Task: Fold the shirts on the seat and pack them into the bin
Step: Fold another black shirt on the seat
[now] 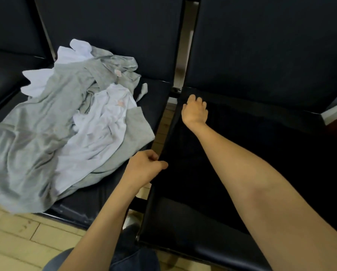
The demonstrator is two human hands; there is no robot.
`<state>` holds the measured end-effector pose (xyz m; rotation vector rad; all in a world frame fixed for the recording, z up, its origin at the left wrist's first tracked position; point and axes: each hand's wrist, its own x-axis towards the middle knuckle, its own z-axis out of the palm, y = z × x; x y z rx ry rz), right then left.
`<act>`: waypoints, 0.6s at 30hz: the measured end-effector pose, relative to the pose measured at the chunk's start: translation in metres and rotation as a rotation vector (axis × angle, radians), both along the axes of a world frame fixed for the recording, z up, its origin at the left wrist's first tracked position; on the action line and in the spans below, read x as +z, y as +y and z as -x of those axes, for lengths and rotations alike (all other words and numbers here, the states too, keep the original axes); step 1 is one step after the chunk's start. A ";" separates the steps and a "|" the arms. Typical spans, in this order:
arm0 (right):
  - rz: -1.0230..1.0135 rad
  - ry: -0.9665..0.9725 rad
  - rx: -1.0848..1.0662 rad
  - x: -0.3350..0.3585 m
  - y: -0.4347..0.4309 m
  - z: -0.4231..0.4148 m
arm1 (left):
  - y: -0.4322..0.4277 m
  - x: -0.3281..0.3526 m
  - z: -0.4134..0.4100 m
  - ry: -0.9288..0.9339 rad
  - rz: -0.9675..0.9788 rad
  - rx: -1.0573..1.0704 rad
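I record the left hand (146,166) pinching the black shirt's (193,163) near edge, the right hand (195,111) clutching its far corner, with a pile of grey and white shirts (46,133) left of both.

Heaped shirts (65,124) are piled at the left seat (155,98)'s front edge; a spread shirt (242,153) is laid across the right seat (202,250).

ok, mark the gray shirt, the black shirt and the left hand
gray shirt (36,133), head view, crumpled body
black shirt (183,182), head view, flat middle
left hand (144,167), head view, back of hand
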<state>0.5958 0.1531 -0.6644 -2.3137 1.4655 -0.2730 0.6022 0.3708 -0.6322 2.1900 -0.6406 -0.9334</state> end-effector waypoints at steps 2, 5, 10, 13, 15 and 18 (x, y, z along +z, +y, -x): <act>-0.156 -0.273 -0.092 0.010 -0.005 0.009 | -0.003 0.003 0.006 -0.081 0.092 0.020; -0.355 -0.651 -0.281 0.034 -0.020 0.040 | -0.014 0.012 0.030 -0.149 0.305 -0.032; -0.421 -0.739 -0.456 0.043 -0.055 0.115 | -0.034 0.017 0.100 -0.250 0.416 -0.343; -0.436 -0.642 -0.471 0.032 -0.061 0.150 | -0.039 0.006 0.137 -0.398 0.269 -0.564; -0.440 -0.598 -0.398 0.025 -0.059 0.162 | -0.039 -0.001 0.150 -0.437 0.159 -0.653; -0.371 -0.496 -0.287 0.023 -0.057 0.168 | -0.039 -0.002 0.157 -0.458 0.148 -0.681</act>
